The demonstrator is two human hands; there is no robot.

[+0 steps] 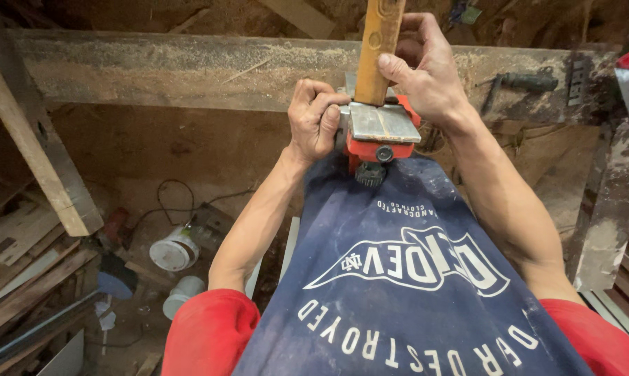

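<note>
My left hand (316,118) is clenched around the red power planer (378,132); my right hand (419,73) pinches a wooden strip (378,42) standing on it

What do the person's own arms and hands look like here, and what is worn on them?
Both forearms are bare, with no gloves, watch or rings visible on the left hand or the right hand. Short red sleeves cover the upper arms. A dusty navy apron with white print hangs over the chest.
</note>
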